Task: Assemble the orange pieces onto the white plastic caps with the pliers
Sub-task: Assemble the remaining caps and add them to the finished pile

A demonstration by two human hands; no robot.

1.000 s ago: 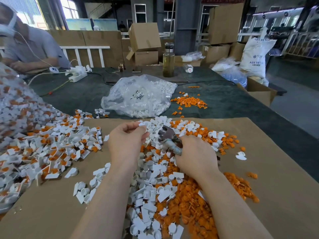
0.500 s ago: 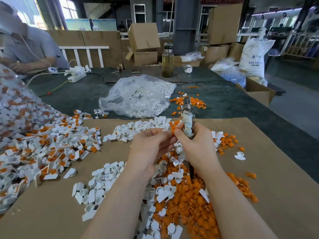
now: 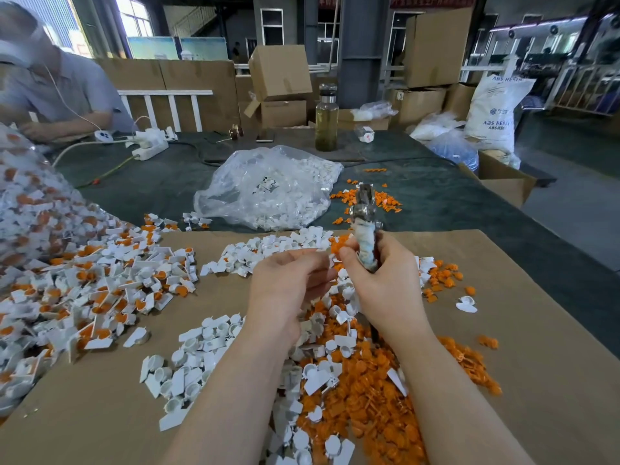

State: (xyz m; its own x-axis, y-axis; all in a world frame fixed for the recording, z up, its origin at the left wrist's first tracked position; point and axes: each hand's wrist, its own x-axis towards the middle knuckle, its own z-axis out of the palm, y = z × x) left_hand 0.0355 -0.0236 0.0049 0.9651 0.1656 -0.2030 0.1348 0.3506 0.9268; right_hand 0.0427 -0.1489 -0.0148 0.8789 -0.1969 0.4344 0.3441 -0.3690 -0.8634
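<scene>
Right hand (image 3: 385,290) grips upright pliers (image 3: 365,229), left hand (image 3: 288,290) pinches a white cap (image 3: 327,253) above heaped orange pieces (image 3: 369,397).

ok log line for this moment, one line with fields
left hand: pinches small white plastic cap | right hand: grips tape-wrapped metal pliers upright, pinches orange piece | stage: bringing pieces together above brown cardboard sheet

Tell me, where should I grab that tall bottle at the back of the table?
Probably round the glass bottle at its straight middle, coming from the front. It stands upright with open tabletop before it, and the narrow capped neck gives less to hold.
</scene>
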